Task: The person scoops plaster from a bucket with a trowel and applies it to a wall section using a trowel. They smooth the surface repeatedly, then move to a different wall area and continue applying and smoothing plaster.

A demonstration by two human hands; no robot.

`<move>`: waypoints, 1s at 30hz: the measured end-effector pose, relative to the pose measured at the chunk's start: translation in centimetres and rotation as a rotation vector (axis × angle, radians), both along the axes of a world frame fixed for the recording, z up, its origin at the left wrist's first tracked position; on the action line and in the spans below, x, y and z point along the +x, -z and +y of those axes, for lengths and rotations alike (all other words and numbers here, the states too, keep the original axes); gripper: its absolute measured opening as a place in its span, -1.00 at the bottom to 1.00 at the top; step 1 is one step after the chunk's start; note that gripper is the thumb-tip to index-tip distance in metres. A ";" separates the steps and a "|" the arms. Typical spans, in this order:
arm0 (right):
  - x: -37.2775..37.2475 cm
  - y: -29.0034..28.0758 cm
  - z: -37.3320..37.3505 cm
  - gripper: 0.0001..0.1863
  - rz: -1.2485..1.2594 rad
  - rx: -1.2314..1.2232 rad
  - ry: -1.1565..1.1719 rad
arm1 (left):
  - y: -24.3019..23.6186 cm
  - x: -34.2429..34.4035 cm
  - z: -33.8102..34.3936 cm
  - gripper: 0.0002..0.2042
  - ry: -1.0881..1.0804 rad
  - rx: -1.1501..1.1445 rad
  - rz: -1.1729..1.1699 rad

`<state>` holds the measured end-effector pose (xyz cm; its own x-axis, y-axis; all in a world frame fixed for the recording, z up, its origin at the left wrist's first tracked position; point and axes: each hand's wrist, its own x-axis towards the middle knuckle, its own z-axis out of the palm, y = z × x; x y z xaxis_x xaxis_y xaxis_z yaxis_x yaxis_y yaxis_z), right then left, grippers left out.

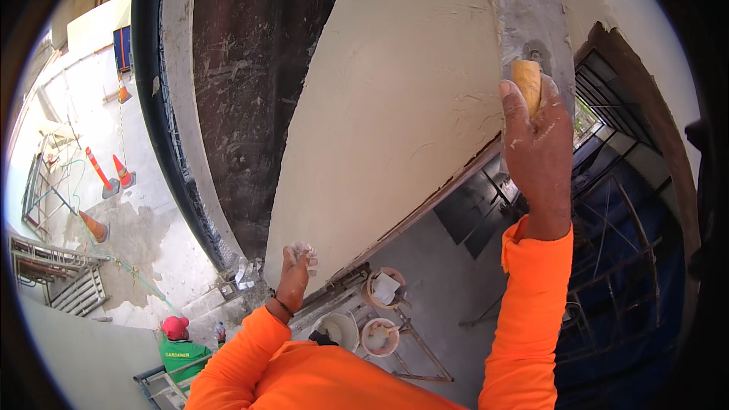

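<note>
My right hand [538, 137], dusted with white, is closed around the yellowish handle of a plastering trowel [524, 23]. The trowel's flat grey blade lies against the upper right of a cream plastered wall [387, 91], its surface streaked and ridged near the blade. Lower down, my left hand [295, 275] is near the wall's bottom left edge, its fingers curled and coated in whitish plaster. Whatever those fingers hold, if anything, cannot be made out. Left of the fresh plaster runs a dark brown, scuffed strip [243, 83].
Below me are a bucket [386, 288], another bucket [380, 337] with pale mix and a white tub [338, 330], beside metal framing [425, 349]. A person in green [182, 353] is lower left. Traffic cones [123, 171] and stacked metal frames [57, 266] stand farther left; scaffolding [607, 258] is at right.
</note>
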<state>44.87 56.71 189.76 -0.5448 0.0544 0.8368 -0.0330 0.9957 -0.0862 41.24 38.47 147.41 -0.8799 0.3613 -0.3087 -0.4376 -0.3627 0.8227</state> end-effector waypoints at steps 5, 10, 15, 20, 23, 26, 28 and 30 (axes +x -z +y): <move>5.3 -0.6 0.8 -0.48 0.005 -0.148 -0.068 | 9.9 2.1 -3.8 -0.64 -0.118 -0.167 -0.066; 8.1 0.7 1.5 -0.52 0.067 -0.006 -0.060 | 24.2 8.6 -10.9 -0.54 -0.253 -0.674 -0.081; 9.5 1.6 1.9 -0.59 -0.064 -0.198 -0.305 | 32.1 18.3 -17.2 -0.52 -0.293 -0.888 -0.338; 3.7 2.2 1.5 -0.53 -0.236 -0.048 -0.425 | 34.4 22.4 -17.3 -0.62 -0.345 -0.924 -0.242; 0.5 2.5 0.7 -0.49 -0.297 0.084 -0.170 | 34.5 22.0 -16.2 -0.64 -0.340 -0.771 -0.234; 1.9 2.6 1.6 -0.44 -0.304 0.084 -0.102 | 33.7 20.9 -15.9 -0.61 -0.373 -0.761 -0.160; 4.8 2.7 3.4 -0.41 -0.248 0.099 -0.132 | 32.9 20.1 -16.5 -0.57 -0.356 -0.800 -0.233; 8.3 3.0 4.9 -0.48 -0.187 -0.005 -0.218 | 32.0 19.2 -17.6 -0.53 -0.310 -0.982 -0.053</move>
